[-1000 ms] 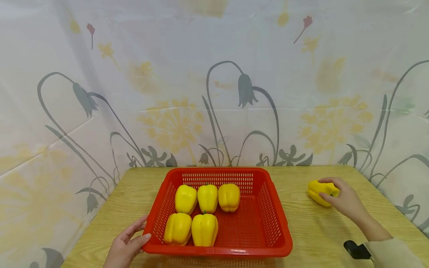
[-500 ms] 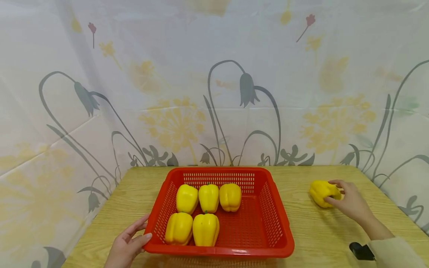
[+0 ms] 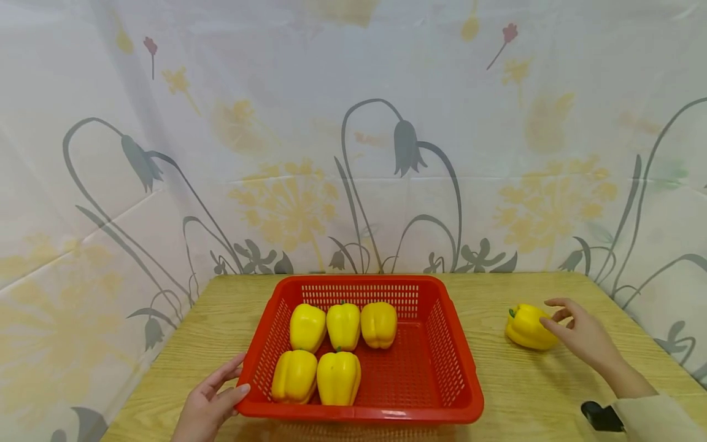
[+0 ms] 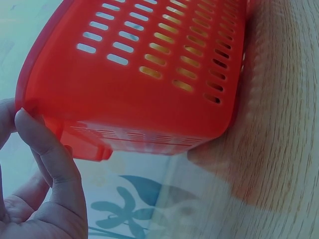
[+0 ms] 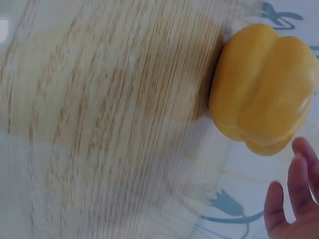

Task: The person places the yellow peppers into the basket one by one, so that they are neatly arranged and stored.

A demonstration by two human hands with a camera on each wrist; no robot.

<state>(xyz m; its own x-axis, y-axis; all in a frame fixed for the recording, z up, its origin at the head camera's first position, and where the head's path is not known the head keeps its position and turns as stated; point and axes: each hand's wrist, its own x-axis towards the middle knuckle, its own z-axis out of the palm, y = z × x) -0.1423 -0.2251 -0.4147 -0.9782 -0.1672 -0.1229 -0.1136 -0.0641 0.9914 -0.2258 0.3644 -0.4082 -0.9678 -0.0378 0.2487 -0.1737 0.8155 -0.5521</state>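
Note:
A red plastic basket with slotted walls stands mid-table, holding several yellow bell peppers towards its left side. At its near left corner, my left hand pinches the rim between thumb and fingers; the left wrist view shows the thumb on the rim of the basket. Another yellow bell pepper lies on its side right of the basket, green stem pointing left. My right hand is beside its blunt end, fingers loosely bent. In the right wrist view, the visible fingers are apart from this pepper; thumb contact cannot be told.
The wooden table extends on both sides of the basket. A flower-printed curtain hangs behind the table and along its sides. A black device sits at my right wrist near the sleeve.
The lone pepper has turned, its stem swinging from the right to the left. My right hand has loosened from round it and drawn back slightly right. The left hand and basket stay put.

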